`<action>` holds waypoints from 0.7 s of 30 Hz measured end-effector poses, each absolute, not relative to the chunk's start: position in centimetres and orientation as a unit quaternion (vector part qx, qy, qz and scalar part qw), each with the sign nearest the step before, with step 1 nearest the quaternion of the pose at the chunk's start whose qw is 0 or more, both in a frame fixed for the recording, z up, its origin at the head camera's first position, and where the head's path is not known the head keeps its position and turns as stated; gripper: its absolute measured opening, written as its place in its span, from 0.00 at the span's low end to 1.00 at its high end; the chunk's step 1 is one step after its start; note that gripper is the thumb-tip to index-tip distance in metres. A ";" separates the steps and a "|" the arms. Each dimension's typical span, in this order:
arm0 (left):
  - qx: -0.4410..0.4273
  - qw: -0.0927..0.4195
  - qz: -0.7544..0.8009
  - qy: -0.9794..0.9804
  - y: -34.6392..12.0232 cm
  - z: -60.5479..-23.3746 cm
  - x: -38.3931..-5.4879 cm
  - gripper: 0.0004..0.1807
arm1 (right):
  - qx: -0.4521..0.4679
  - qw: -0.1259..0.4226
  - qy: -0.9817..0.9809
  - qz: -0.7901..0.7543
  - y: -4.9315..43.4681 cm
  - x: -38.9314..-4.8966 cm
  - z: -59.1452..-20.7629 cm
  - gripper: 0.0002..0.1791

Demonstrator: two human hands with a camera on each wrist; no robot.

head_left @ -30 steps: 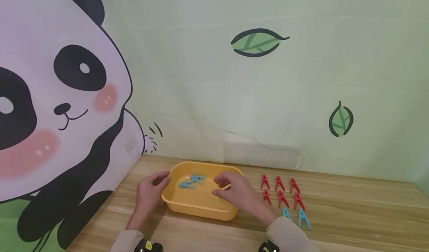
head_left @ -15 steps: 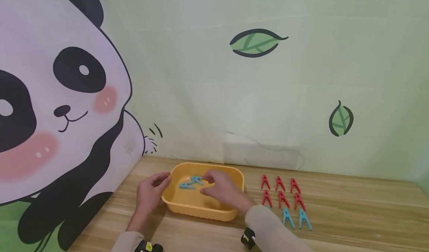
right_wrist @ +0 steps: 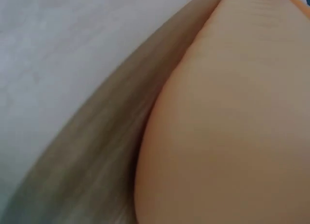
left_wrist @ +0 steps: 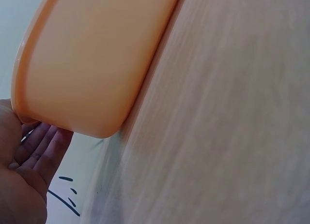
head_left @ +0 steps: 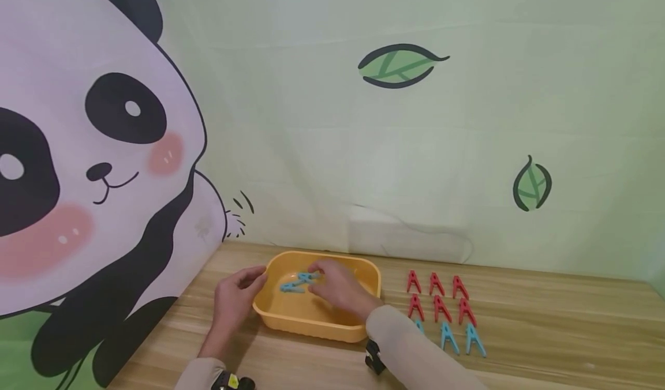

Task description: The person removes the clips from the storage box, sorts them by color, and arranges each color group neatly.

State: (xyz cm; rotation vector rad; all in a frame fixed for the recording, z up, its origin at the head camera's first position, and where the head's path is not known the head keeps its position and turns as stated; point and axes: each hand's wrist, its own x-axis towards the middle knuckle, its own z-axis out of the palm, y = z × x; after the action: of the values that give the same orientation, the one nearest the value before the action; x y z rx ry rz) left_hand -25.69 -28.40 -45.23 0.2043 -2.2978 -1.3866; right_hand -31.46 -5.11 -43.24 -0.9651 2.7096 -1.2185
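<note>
At the left end of the yellow plastic basin (head_left: 312, 325), my left hand (head_left: 235, 297) holds the rim between thumb and fingers. In the left wrist view, that hand (left_wrist: 29, 161) has its fingers under the rim, against the outer wall. My right hand (head_left: 340, 286) reaches inside the basin, thumb and fingers apart, its fingertips at the right end of a blue clothespin (head_left: 306, 277). Just in front of it lies another blue clothespin (head_left: 292, 288). Whether the fingertips touch either one cannot be made out. The right wrist view shows only the basin's outer wall (right_wrist: 227, 117).
To the basin's right, several red clothespins (head_left: 441, 308) stand in two rows on the wooden table (head_left: 561, 326). A front row of blue clothespins (head_left: 449, 338) is partly covered by the right sleeve (head_left: 410, 344). Behind the table hangs a printed cloth backdrop (head_left: 312, 147).
My right hand has moved left and farther into the basin, up to the blue clothespins. The left hand stays at the rim. More of the blue front row is now uncovered.
</note>
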 end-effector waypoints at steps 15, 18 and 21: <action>0.079 0.209 -0.510 -0.830 -28.4 -45.2 -25.8 0.14 | -0.394 -0.019 0.870 -0.297 -5.6 -32.0 -44.2 0.16; 0.077 0.211 -0.512 -0.829 -28.4 -45.2 -25.7 0.13 | -0.370 -0.020 0.880 -0.297 -5.6 -31.9 -44.1 0.12; 0.074 0.219 -0.511 -0.828 -28.4 -45.2 -25.7 0.13 | -0.344 -0.026 0.892 -0.293 -5.6 -31.9 -44.2 0.06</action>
State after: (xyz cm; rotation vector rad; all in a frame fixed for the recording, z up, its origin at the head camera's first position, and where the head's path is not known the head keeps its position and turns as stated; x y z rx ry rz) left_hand -25.67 -28.43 -45.17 0.2034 -2.2906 -1.4138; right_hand -31.90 -5.56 -44.19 -1.0974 2.8486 -0.9352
